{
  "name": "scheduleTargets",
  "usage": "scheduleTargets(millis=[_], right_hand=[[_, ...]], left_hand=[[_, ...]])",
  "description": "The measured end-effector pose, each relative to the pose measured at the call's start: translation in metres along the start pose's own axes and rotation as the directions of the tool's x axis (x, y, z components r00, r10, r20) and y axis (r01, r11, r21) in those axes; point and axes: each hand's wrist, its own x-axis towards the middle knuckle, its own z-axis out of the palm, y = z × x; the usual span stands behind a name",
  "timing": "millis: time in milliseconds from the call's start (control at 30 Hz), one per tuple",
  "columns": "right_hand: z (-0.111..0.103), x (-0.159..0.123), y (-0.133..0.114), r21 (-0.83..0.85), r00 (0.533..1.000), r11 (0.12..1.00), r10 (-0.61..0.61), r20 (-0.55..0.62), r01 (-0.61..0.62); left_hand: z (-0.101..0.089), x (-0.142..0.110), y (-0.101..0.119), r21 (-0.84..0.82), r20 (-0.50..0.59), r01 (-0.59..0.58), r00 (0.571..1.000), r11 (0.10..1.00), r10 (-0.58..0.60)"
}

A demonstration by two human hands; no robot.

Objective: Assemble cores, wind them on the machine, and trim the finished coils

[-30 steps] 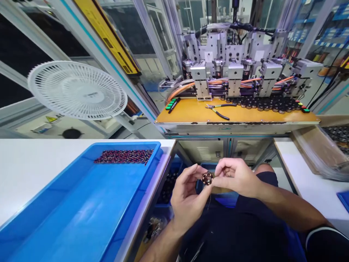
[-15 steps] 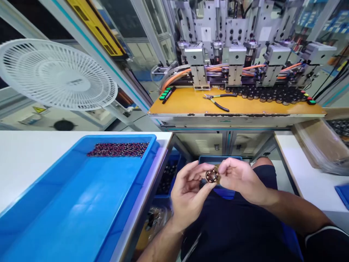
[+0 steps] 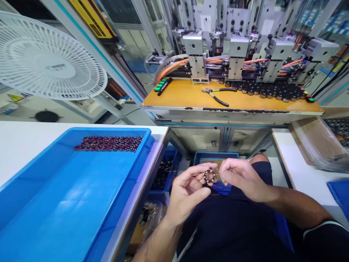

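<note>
On my feed the biggest thing is the automated assembly machine (image 3: 237,54), filling the upper right of the frame, with orange and grey tubing across its front. Below it sits an orange work plate (image 3: 180,91) carrying a row of black cylinders (image 3: 272,92) and a pair of pliers (image 3: 215,95).

The large blue tray (image 3: 54,203) fills the lower left on a white surface (image 3: 27,145). Its far end holds a tight band of small dark parts (image 3: 108,143) with reddish glints, and the rest of its floor is bare blue. At the right edge, an open carton lined with clear plastic (image 3: 313,145) holds more dark parts (image 3: 339,131), too small for me to identify. Under the surface, a blue crate (image 3: 163,174) holds dark items, and a smaller blue bin (image 3: 215,156) sits low in the centre.

At lower centre, the left hand (image 3: 188,196) pinches a small copper-wound ring (image 3: 209,176) between thumb and forefinger. The right hand (image 3: 242,178) is just beside the ring, its fingertips drawn together; I can't tell whether they hold anything.
</note>
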Motion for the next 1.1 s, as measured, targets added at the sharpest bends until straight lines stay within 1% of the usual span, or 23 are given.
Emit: scheduleTargets(millis=[100,167,200,367,567,667,733,800,833,900,967,1000,1033,1100], right_hand=[[0.004,0.001,-0.008,-0.033,0.994,0.994,0.101,0.033,-0.1],[0.003,0.0,-0.008,-0.034,0.988,0.989,0.143,0.05,-0.141],[0.001,0.0,-0.008,-0.037,0.986,0.988,0.154,0.059,-0.152],[-0.017,0.0,-0.013,-0.112,0.975,0.975,0.201,0.096,-0.19],[-0.016,0.003,-0.017,-0.089,0.965,0.976,0.212,0.153,-0.2],[-0.025,0.005,-0.016,-0.141,0.961,0.971,0.218,0.169,-0.195],[-0.032,0.008,-0.02,-0.19,0.967,0.971,0.179,0.183,-0.143],[-0.034,0.014,-0.026,-0.234,0.972,0.972,0.076,0.222,-0.022],[-0.033,0.018,-0.029,-0.254,0.966,0.966,0.011,0.257,0.056],[-0.027,0.025,-0.034,-0.276,0.926,0.938,-0.098,0.364,0.208],[-0.02,0.031,-0.036,-0.279,0.88,0.912,-0.153,0.45,0.301],[-0.017,0.032,-0.035,-0.285,0.874,0.904,-0.163,0.457,0.318],[-0.015,0.032,-0.035,-0.299,0.883,0.9,-0.168,0.438,0.319],[-0.012,0.03,-0.033,-0.338,0.926,0.896,-0.172,0.337,0.29]], left_hand=[[0.002,-0.001,-0.001,0.134,-0.026,-0.059,0.998,0.989,0.063],[0.003,-0.003,0.0,0.199,-0.045,-0.056,0.997,0.978,0.067],[0.002,-0.004,0.0,0.206,-0.048,-0.042,0.997,0.978,0.052],[0.001,-0.009,0.006,0.097,-0.039,0.058,0.998,0.994,-0.055],[0.005,-0.006,0.013,0.136,0.021,0.069,0.997,0.988,-0.072],[0.003,-0.006,0.015,0.124,0.036,0.09,0.995,0.988,-0.095],[0.002,-0.007,0.017,0.116,0.05,0.119,0.991,0.986,-0.126],[0.002,-0.007,0.017,0.104,0.094,0.146,0.983,0.984,-0.155],[0.002,-0.008,0.017,0.1,0.124,0.157,0.978,0.983,-0.169],[0.004,-0.009,0.017,0.087,0.16,0.182,0.968,0.979,-0.194],[0.005,-0.011,0.016,0.081,0.171,0.219,0.958,0.972,-0.231],[0.005,-0.012,0.015,0.079,0.167,0.235,0.955,0.969,-0.245],[0.005,-0.013,0.015,0.079,0.161,0.246,0.953,0.966,-0.256],[0.004,-0.014,0.015,0.088,0.133,0.247,0.957,0.965,-0.257]])
